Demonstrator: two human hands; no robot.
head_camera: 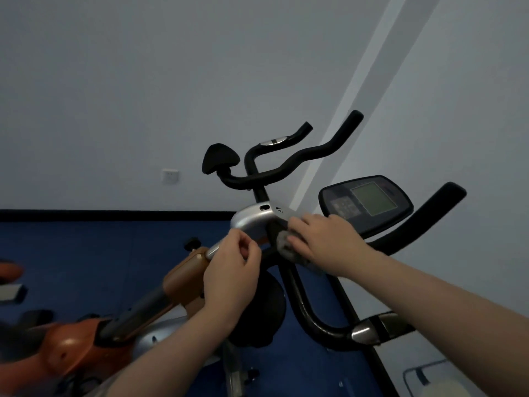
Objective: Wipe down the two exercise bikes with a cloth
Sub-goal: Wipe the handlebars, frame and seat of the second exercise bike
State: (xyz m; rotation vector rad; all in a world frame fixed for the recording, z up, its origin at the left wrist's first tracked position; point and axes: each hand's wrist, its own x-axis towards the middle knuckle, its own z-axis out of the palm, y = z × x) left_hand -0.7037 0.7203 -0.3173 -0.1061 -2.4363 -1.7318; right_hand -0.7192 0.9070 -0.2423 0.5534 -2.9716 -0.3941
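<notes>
An orange and silver exercise bike [80, 342] stands in front of me, its silver post [252, 222] rising to a dark console [369, 204] and black handlebars [312, 313]. My left hand [232, 282] grips the lower end of the silver post with curled fingers. My right hand [323, 242] presses a grey cloth [286, 247] against the black stem just below the console. Behind it, a second bike shows a black saddle [219, 160] and curved black handlebars [292, 160].
The floor [100, 247] is blue, edged by a black skirting along a pale wall. A wall socket [171, 176] sits at left. Another orange machine part [10, 272] pokes in at the far left. A white-framed object [429, 379] lies at the bottom right.
</notes>
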